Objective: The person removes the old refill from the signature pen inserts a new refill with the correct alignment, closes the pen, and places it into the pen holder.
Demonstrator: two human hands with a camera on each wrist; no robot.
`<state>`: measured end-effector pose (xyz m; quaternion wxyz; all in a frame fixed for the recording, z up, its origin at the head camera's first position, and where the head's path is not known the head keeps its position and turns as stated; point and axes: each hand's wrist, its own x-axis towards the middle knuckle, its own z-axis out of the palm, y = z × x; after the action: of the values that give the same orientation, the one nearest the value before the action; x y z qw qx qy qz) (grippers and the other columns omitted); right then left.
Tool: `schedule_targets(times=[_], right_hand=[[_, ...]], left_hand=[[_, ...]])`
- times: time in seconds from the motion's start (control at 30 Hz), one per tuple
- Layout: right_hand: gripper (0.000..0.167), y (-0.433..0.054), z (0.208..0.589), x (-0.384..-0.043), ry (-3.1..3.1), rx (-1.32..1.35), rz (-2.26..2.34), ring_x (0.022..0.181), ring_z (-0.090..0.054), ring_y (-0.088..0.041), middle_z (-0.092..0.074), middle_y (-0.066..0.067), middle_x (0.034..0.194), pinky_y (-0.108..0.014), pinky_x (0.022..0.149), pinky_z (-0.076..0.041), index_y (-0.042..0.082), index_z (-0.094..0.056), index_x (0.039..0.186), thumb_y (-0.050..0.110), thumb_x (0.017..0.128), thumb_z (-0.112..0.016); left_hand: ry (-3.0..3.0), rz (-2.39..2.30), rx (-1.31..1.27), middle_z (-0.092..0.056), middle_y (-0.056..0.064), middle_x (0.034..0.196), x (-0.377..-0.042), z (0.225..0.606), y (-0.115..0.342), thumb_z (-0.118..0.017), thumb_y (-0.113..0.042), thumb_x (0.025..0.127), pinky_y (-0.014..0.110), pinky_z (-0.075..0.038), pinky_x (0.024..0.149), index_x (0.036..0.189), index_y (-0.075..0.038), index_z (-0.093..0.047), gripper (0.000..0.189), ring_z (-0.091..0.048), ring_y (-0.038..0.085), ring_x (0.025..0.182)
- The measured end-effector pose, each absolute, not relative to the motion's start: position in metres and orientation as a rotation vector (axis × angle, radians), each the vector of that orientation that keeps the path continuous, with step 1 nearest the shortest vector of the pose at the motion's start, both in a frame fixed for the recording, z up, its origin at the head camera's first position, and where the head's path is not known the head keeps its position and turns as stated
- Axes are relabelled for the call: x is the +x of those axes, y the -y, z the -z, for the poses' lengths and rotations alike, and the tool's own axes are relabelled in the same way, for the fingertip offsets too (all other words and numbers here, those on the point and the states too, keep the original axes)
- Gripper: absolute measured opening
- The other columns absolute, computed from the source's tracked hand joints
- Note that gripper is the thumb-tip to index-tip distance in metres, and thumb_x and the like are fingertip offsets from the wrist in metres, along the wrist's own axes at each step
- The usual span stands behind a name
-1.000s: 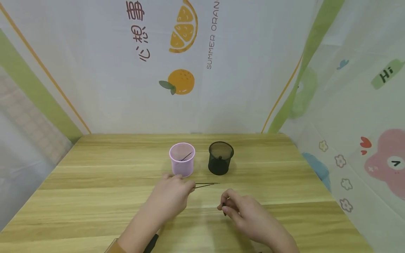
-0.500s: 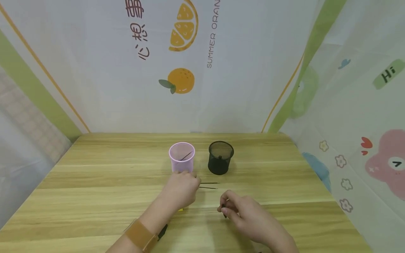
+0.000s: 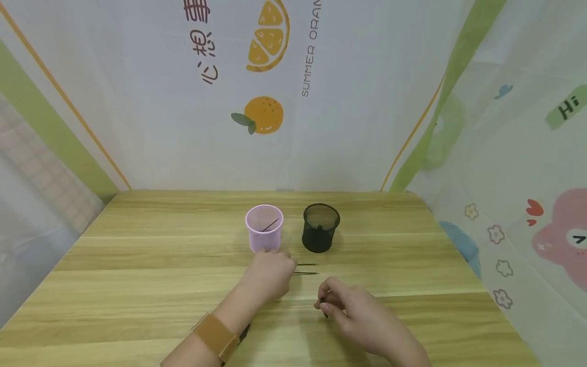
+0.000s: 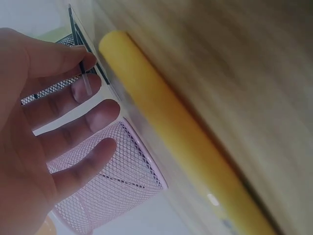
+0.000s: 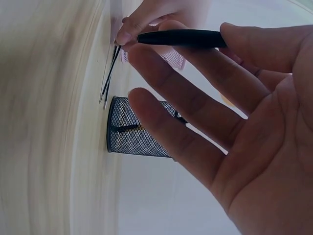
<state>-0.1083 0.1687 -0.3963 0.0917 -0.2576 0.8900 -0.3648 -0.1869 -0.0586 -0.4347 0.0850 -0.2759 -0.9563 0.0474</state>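
Sticks, two thin and dark, are what we watch: one (image 3: 306, 273) is pinched between thumb and finger of the left hand (image 3: 270, 272), the other (image 3: 307, 264) lies, we judge, on the tabletop (image 3: 137, 285) just beyond it. Both run left to right, nearly parallel from above, free tips reaching past the left hand toward our right. Left hand is much the nearer; the right hand (image 3: 357, 313) sits apart, to the right and closer to us, its thumb and finger pinching a black pen (image 5: 178, 38), remaining fingers spread. Left's other fingers hang loosely bent before a pink mesh cup (image 3: 265, 242); whether they touch it we cannot tell. Another thin stick (image 3: 270, 224) leans inside that cup. Black mesh cup (image 3: 317, 240) stands right of it, beyond the stick tips, a small dark piece (image 3: 319, 227) inside. Left wrist view adds a yellow tube (image 4: 171, 117), blurred, close to the camera and lying beside the left hand.
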Motion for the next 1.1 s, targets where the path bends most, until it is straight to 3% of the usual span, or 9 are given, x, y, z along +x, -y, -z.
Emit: schedule_targets(times=[0.5,0.63,0.8,0.9,1.1], right_hand=[[0.005,-0.170,0.398,-0.107,-2.638,-0.771,1.116,0.094,-0.073,-0.004,-0.080,0.006,0.105,-0.023,0.080,-0.056,0.022,-0.062,0.107,0.026,0.108,-0.063],[0.004,-0.170,0.398,-0.108,-2.647,-0.783,1.105,0.095,-0.073,-0.004,-0.080,0.006,0.105,-0.024,0.081,-0.056,0.022,-0.062,0.108,0.026,0.109,-0.063],[0.004,-0.170,0.398,-0.108,-2.646,-0.780,1.107,0.099,-0.075,-0.007,-0.080,0.006,0.106,-0.025,0.083,-0.058,0.022,-0.062,0.108,0.026,0.109,-0.063],[0.004,-0.170,0.398,-0.108,-2.641,-0.774,1.112,0.100,-0.076,-0.008,-0.080,0.006,0.106,-0.025,0.082,-0.058,0.023,-0.062,0.108,0.026,0.108,-0.063],[0.004,-0.170,0.400,-0.108,-2.633,-0.758,1.101,0.099,-0.074,-0.005,-0.079,0.007,0.106,-0.024,0.079,-0.056,0.023,-0.062,0.108,0.027,0.108,-0.064]], left_hand=[[2.784,-0.145,-0.794,-0.076,0.001,0.092,-0.186,0.421,0.059,-0.081,-0.018,0.084,0.039,-0.057,0.073,0.094,-0.019,-0.077,0.011,-0.073,0.022,0.087],[2.626,-0.127,-0.774,-0.075,0.000,0.085,-0.186,0.406,0.065,-0.078,-0.020,0.087,0.040,-0.059,0.069,0.086,-0.018,-0.074,0.005,-0.073,0.022,0.083],[2.506,-0.043,-0.739,-0.072,-0.002,0.081,-0.193,0.375,0.074,-0.073,-0.021,0.095,0.043,-0.060,0.063,0.083,-0.017,-0.070,0.013,-0.072,0.023,0.078],[2.537,-0.003,-0.688,-0.068,-0.002,0.075,-0.203,0.358,0.082,-0.069,-0.016,0.097,0.041,-0.056,0.056,0.079,-0.016,-0.067,0.017,-0.067,0.022,0.067],[2.807,0.005,-0.593,-0.073,0.001,0.083,-0.228,0.338,0.094,-0.066,-0.010,0.097,0.037,-0.053,0.052,0.092,-0.015,-0.074,0.011,-0.064,0.019,0.067]])
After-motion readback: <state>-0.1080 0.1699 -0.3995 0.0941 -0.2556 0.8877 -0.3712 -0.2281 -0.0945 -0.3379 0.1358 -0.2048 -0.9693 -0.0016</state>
